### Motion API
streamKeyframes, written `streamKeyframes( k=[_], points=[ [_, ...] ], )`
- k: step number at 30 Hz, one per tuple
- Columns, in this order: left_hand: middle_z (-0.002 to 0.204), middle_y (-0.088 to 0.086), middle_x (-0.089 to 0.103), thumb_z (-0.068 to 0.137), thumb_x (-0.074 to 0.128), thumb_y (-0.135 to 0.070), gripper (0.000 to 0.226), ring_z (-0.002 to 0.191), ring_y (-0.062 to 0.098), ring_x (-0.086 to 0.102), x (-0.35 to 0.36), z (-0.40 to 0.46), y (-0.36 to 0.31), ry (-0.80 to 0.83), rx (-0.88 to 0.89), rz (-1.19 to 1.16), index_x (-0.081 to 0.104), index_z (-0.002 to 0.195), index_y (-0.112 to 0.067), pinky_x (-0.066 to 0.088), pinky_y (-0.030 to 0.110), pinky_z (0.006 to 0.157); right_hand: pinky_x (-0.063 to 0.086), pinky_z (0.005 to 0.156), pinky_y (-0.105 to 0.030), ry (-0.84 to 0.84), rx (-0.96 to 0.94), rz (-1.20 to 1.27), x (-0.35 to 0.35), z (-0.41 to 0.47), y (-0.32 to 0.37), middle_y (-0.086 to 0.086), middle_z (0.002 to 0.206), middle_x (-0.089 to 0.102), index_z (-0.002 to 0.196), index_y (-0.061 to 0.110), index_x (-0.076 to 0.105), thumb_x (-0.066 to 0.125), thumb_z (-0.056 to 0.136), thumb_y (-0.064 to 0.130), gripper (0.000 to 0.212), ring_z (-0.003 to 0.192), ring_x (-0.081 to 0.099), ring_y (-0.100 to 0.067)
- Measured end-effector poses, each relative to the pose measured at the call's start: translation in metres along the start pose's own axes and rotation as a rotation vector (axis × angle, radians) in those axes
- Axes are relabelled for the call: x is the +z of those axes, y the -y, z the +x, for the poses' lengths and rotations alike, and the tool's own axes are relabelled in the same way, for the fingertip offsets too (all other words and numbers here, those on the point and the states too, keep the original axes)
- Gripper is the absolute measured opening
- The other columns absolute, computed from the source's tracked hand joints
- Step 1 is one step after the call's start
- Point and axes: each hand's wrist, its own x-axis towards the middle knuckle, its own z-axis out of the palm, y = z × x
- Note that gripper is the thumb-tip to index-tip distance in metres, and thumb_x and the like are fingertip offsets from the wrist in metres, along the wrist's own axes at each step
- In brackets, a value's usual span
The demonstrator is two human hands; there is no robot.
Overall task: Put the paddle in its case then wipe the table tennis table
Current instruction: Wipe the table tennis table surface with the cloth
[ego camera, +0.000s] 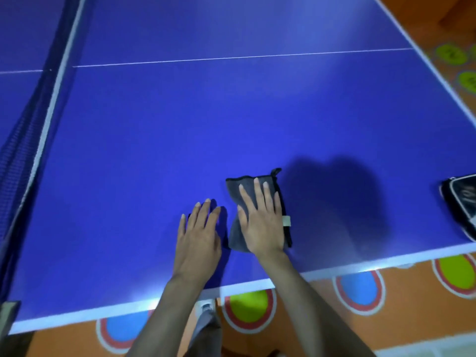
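A folded grey cloth [235, 234] with a dark edge lies on the blue table tennis table [180, 124], near its front edge. My right hand [260, 222] presses flat on the cloth with straight fingers. My left hand [199, 234] rests flat on the bare table just left of the cloth, fingers straight. A black paddle case [461, 202] with white trim lies at the right edge of the view, partly cut off. No paddle is visible.
The dark net [31, 130] with its white top band runs along the left. A white centre line crosses the far table. Below the front edge lies an orange floor mat [309, 325] with coloured circles. A shoe shows under the edge.
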Motion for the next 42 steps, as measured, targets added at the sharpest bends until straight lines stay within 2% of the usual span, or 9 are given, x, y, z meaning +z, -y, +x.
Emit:
streamKeyframes(
  k=[6, 10, 14, 18, 23, 30, 36, 39, 42],
  points=[
    [0.165, 0.007, 0.033, 0.088, 0.06, -0.002, 0.066, 0.154, 0.03, 0.03, -0.001, -0.031, -0.051, 0.036, -0.019, -0.035, 0.047, 0.152, -0.016, 0.029, 0.056, 0.122, 0.024, 0.126, -0.053, 0.033, 0.004, -0.016, -0.018, -0.103, -0.044, -0.008, 0.173, 0.018, 0.165, 0.031, 0.027, 0.033, 0.109, 0.046, 0.058, 0.16, 0.016, -0.028],
    [0.167, 0.005, 0.03, 0.092, 0.057, -0.006, 0.063, 0.156, 0.027, 0.025, -0.003, -0.035, -0.073, 0.026, -0.012, -0.014, 0.046, 0.152, -0.017, 0.026, 0.054, 0.124, 0.021, 0.127, -0.053, 0.049, 0.013, -0.007, -0.029, -0.109, -0.059, -0.007, 0.173, 0.018, 0.165, 0.035, 0.025, 0.039, 0.105, 0.052, 0.064, 0.161, 0.014, -0.028],
    [0.165, 0.005, 0.034, 0.089, 0.059, -0.004, 0.062, 0.155, 0.026, 0.028, 0.003, -0.023, -0.077, -0.005, -0.007, -0.027, 0.049, 0.149, -0.016, 0.028, 0.054, 0.124, 0.014, 0.128, -0.055, 0.041, 0.068, 0.008, -0.028, -0.065, -0.061, -0.009, 0.174, 0.016, 0.165, 0.037, 0.022, 0.039, 0.102, 0.056, 0.068, 0.161, 0.01, -0.03],
    [0.163, 0.006, 0.038, 0.088, 0.057, 0.0, 0.058, 0.153, 0.027, 0.031, 0.011, -0.004, -0.074, -0.054, -0.002, -0.045, 0.053, 0.145, -0.013, 0.032, 0.056, 0.121, 0.013, 0.128, -0.056, 0.019, 0.101, -0.021, -0.02, 0.005, -0.074, -0.009, 0.174, 0.017, 0.165, 0.037, 0.024, 0.033, 0.103, 0.058, 0.066, 0.161, 0.012, -0.031],
    [0.166, 0.005, 0.032, 0.081, 0.062, 0.005, 0.065, 0.155, 0.028, 0.025, 0.017, 0.024, -0.074, -0.093, -0.012, -0.087, 0.054, 0.143, -0.015, 0.03, 0.058, 0.122, 0.009, 0.13, -0.053, -0.006, 0.112, 0.025, -0.008, 0.092, -0.09, -0.008, 0.173, 0.019, 0.163, 0.039, 0.027, 0.037, 0.104, 0.057, 0.062, 0.16, 0.014, -0.03],
    [0.167, 0.003, 0.03, 0.081, 0.061, 0.004, 0.066, 0.156, 0.026, 0.023, 0.023, 0.048, -0.085, -0.097, 0.006, -0.098, 0.052, 0.143, -0.018, 0.028, 0.055, 0.123, 0.019, 0.127, -0.055, -0.113, 0.016, 0.078, 0.004, 0.161, -0.114, -0.011, 0.168, 0.034, 0.157, 0.031, 0.044, 0.04, 0.101, 0.043, 0.058, 0.157, 0.027, -0.033],
    [0.166, 0.002, 0.031, 0.085, 0.055, 0.002, 0.061, 0.157, 0.024, 0.021, 0.032, 0.026, -0.11, -0.113, -0.02, -0.129, 0.052, 0.143, -0.018, 0.023, 0.052, 0.126, 0.014, 0.129, -0.053, -0.056, 0.104, 0.113, -0.012, 0.107, -0.133, -0.008, 0.169, 0.031, 0.158, 0.032, 0.044, 0.034, 0.099, 0.045, 0.061, 0.158, 0.023, -0.031],
    [0.167, 0.001, 0.03, 0.092, 0.053, -0.001, 0.055, 0.157, 0.022, 0.02, 0.041, 0.004, -0.125, -0.111, -0.03, -0.121, 0.052, 0.144, -0.017, 0.022, 0.053, 0.126, 0.013, 0.129, -0.055, 0.018, 0.088, 0.015, -0.025, 0.049, -0.155, -0.009, 0.172, 0.023, 0.163, 0.034, 0.033, 0.032, 0.1, 0.05, 0.064, 0.16, 0.017, -0.032],
    [0.167, 0.0, 0.029, 0.099, 0.04, -0.01, 0.047, 0.158, 0.02, 0.018, 0.046, -0.015, -0.147, -0.138, -0.072, -0.131, 0.052, 0.144, -0.016, 0.02, 0.051, 0.127, 0.014, 0.128, -0.055, 0.067, 0.089, -0.021, -0.036, -0.009, -0.17, -0.009, 0.173, 0.019, 0.164, 0.035, 0.028, 0.035, 0.099, 0.053, 0.068, 0.16, 0.014, -0.032]
  ],
)
